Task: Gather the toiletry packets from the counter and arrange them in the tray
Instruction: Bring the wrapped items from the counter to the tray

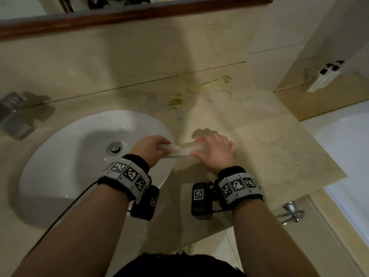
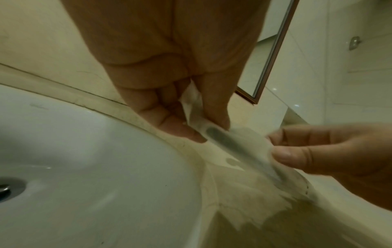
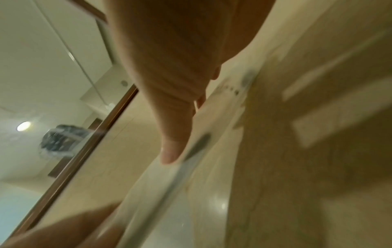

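Head view shows the counter [image 1: 259,136] and sink [image 1: 69,156], with both hands above the sink's right rim: the left hand [image 1: 149,148] pinches one end of a clear packet [image 1: 177,151] and the right hand [image 1: 215,150] grips the other, so I judge the gathering step underway. No tray is in view; next the packet needs carrying to it, and the yellow packets [image 1: 179,90] by the wall remain. Their print is too blurred to read.
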The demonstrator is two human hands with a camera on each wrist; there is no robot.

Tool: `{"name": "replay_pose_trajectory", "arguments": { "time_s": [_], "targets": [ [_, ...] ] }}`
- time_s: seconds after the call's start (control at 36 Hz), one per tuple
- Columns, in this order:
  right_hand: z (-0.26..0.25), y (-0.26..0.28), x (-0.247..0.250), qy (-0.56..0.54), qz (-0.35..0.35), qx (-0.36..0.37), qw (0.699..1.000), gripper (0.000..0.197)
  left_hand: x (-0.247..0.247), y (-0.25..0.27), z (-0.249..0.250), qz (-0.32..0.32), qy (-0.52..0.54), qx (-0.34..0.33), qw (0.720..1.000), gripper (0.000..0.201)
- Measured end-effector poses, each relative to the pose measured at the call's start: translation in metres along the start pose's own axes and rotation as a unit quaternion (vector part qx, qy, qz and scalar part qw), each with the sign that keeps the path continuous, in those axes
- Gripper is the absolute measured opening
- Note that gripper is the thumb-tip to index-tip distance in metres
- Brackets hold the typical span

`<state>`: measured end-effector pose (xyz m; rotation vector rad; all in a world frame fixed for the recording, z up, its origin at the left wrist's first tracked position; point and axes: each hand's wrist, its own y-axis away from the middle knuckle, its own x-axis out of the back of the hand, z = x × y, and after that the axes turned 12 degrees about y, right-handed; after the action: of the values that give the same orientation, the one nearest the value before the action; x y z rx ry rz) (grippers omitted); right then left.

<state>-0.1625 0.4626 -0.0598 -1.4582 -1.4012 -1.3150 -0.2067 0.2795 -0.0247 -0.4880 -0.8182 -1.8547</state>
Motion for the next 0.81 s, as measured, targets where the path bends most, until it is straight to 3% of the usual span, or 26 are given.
{"name": "replay_pose_trajectory", "arguments": {
  "time_s": [0.14,0.22,0.33,0.5,0.67,0.81],
  "targets": [
    [0.022,0.004,0.001,-0.049,-0.014,-0.126,0.991,0.041,0.003,0.003,-0.004,0.039,0.017,-0.002,0.999,0.026],
    [0.024,0.003,-0.003,-0.082,-0.008,-0.135,0.987,0.035,0.006,0.005,-0.008,0.056,0.032,-0.010,0.998,0.024],
    [0.019,0.004,-0.004,-0.206,-0.015,-0.146,0.967,0.024,0.016,0.009,-0.019,0.065,0.055,-0.004,0.996,0.023],
    [0.000,0.004,0.000,-0.273,0.016,-0.130,0.953,0.020,0.033,0.021,-0.038,0.086,0.092,-0.003,0.992,0.023],
    [-0.035,0.005,0.006,-0.267,0.003,-0.094,0.959,0.032,0.059,0.037,-0.058,0.119,0.136,-0.003,0.984,0.023],
    [-0.077,0.007,0.006,-0.293,0.013,-0.064,0.954,0.024,0.090,0.060,-0.082,0.138,0.130,0.008,0.982,0.023]
  ]
}}
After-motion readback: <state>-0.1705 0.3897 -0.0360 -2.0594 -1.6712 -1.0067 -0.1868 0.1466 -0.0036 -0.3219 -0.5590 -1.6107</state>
